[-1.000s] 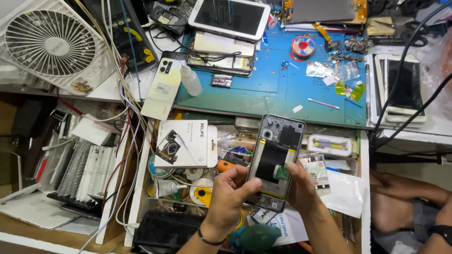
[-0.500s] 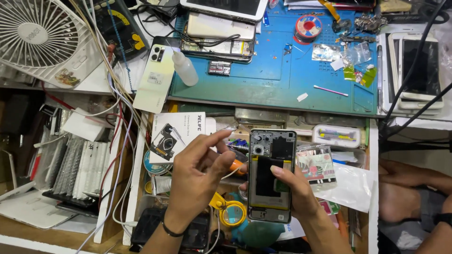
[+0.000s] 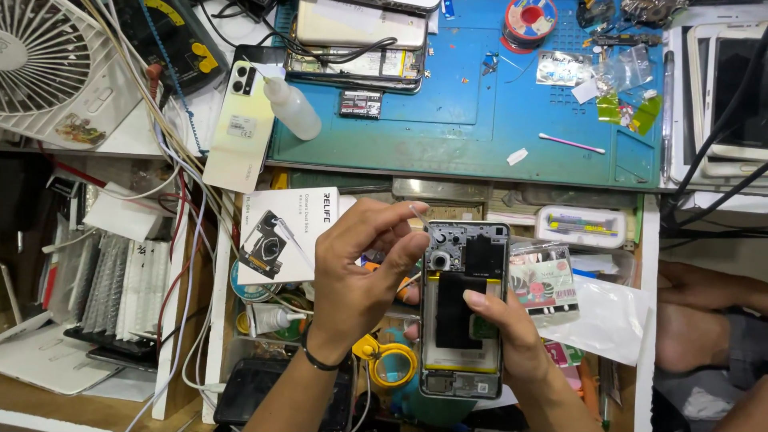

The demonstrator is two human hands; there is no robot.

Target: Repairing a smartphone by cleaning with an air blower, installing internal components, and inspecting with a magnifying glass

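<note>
The right hand [image 3: 512, 336] grips an opened phone [image 3: 464, 308] upright, thumb across its dark battery, just below the bench's [image 3: 448, 120] front edge. The left hand [image 3: 360, 276] pinches a thin clear strip [image 3: 418, 214] at the phone's top corner.

A blue work mat [image 3: 480, 120] was spread over the cluttered bench, and on it were laid a small squeeze bottle [image 3: 293, 109], a solder reel [image 3: 527, 16], a cotton swab [image 3: 570, 144] and an opened phone [image 3: 360, 44].
</note>
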